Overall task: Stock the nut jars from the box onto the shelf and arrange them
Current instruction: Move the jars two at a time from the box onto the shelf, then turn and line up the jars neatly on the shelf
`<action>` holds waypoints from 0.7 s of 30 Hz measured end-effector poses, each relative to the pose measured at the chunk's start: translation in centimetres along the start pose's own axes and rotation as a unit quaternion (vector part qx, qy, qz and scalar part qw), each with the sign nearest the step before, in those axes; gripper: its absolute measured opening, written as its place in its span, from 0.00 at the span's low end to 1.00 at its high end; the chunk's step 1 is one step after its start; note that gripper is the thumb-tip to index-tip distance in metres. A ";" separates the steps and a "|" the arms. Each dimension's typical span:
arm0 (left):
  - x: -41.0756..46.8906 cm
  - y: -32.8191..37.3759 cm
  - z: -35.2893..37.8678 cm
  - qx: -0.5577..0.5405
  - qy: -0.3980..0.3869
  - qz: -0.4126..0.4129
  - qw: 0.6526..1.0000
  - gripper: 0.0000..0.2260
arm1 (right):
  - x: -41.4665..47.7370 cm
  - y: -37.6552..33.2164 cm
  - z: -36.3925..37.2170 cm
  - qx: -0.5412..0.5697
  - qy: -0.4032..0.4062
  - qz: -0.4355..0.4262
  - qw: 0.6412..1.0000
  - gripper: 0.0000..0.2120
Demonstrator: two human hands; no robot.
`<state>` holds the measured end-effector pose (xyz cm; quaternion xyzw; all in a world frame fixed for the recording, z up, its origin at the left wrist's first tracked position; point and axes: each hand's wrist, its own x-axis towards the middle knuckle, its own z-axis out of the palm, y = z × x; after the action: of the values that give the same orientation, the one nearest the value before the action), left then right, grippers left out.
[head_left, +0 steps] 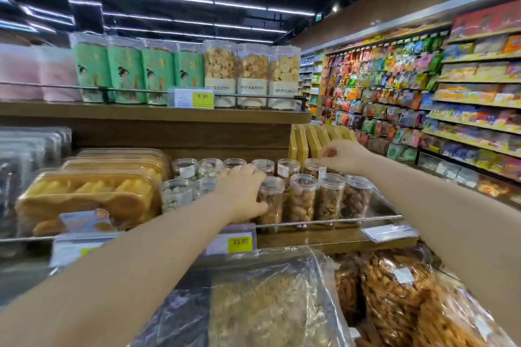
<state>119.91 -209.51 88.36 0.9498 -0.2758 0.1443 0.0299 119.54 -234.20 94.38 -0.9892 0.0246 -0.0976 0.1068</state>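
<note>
Two rows of clear nut jars with clear lids stand on the middle shelf (324, 234) behind a metal rail. My left hand (242, 191) wraps around a front-row jar of brown nuts (272, 203), thumb on its front. Beside it to the right stand front-row jars (303, 200) of other brown nuts. To the left is a jar of pale nuts (176, 194). My right hand (345, 156) reaches over the back row and pinches the lid edge of a back-row jar (311, 167) at the right end. No box is in view.
Trays of yellow dried fruit (90, 194) sit left of the jars. Yellow flat boxes (310, 141) stand behind my right hand. Tall jars fill the top shelf (158, 113). Bagged snacks (282, 304) lie below. A price tag (239, 241) hangs on the rail.
</note>
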 end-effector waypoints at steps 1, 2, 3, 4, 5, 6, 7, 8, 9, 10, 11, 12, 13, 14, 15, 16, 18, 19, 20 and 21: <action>-1.2 -1.2 -0.4 -0.003 -0.001 -0.022 1.000 0.29 | -0.2 -1.7 0.2 -0.006 -0.008 -0.020 1.000 0.15; -2.2 -2.4 -0.6 -0.005 -0.004 -0.041 0.999 0.29 | -0.4 -3.3 0.5 -0.010 -0.014 -0.041 0.999 0.14; -3.3 -3.5 -0.9 -0.007 -0.004 -0.057 0.998 0.29 | -0.5 -4.8 1.0 -0.012 -0.021 -0.060 0.998 0.13; -4.4 -4.6 -1.1 -0.009 -0.005 -0.073 0.997 0.29 | -0.6 -6.2 1.5 -0.008 -0.026 -0.076 0.997 0.13; -5.5 -5.6 -1.2 -0.010 -0.004 -0.086 0.996 0.28 | -0.5 -7.6 2.1 -0.001 -0.030 -0.088 0.996 0.13; -6.5 -6.6 -1.2 -0.010 -0.005 -0.098 0.995 0.28 | -0.5 -8.8 2.8 0.004 -0.029 -0.099 0.995 0.13; -7.4 -7.6 -1.2 -0.009 -0.009 -0.108 0.994 0.28 | -0.3 -10.1 3.4 0.006 -0.024 -0.109 0.994 0.13; -8.3 -8.5 -1.2 -0.011 -0.014 -0.116 0.993 0.29 | -0.2 -11.3 4.0 0.006 -0.019 -0.122 0.992 0.13; -8.9 -9.3 -1.0 -0.014 -0.021 -0.123 0.992 0.31 | -0.1 -12.5 4.5 0.006 -0.015 -0.135 0.991 0.13; -9.4 -9.9 -1.0 -0.016 -0.027 -0.125 0.992 0.33 | 0.0 -13.7 5.1 0.005 -0.012 -0.148 0.989 0.13; -9.8 -10.4 -1.0 -0.017 -0.032 -0.122 0.992 0.35 | 0.2 -14.7 5.6 0.002 -0.011 -0.158 0.987 0.14; -9.9 -10.8 -0.9 -0.016 -0.034 -0.116 0.993 0.35 | 0.5 -15.6 6.1 -0.001 -0.012 -0.163 0.987 0.14; -9.9 -11.0 -0.9 -0.014 -0.035 -0.110 0.993 0.36 | 0.9 -16.4 6.6 -0.004 -0.013 -0.165 0.986 0.15; -9.8 -11.2 -0.8 -0.009 -0.035 -0.104 0.994 0.36 | 1.4 -17.2 6.9 -0.008 -0.011 -0.170 0.985 0.16; -9.7 -11.2 -0.8 0.002 -0.033 -0.095 0.995 0.36 | 1.9 -17.9 7.3 -0.012 -0.010 -0.175 0.984 0.17; -9.6 -11.3 -0.7 0.018 -0.032 -0.085 0.996 0.35 | 2.5 -18.5 7.7 -0.016 -0.006 -0.183 0.983 0.18; -9.2 -11.2 -0.6 0.045 -0.039 -0.067 0.996 0.33 | 3.8 -19.6 8.1 -0.020 0.002 -0.189 0.982 0.19; -9.0 -11.3 -0.6 0.050 -0.042 -0.066 0.996 0.32 | 4.5 -20.1 8.3 -0.023 0.003 -0.189 0.982 0.20; -8.8 -11.3 -0.8 0.051 -0.044 -0.070 0.995 0.31 | 5.3 -20.6 8.6 -0.029 0.004 -0.193 0.981 0.20; -8.6 -11.4 -1.0 0.052 -0.044 -0.074 0.995 0.28 | 6.2 -21.0 8.9 -0.039 0.001 -0.196 0.980 0.20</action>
<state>118.86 -195.28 87.06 0.9734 -0.1974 0.1142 -0.0213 127.96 -212.26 91.61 -0.9781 -0.1660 -0.1169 0.0468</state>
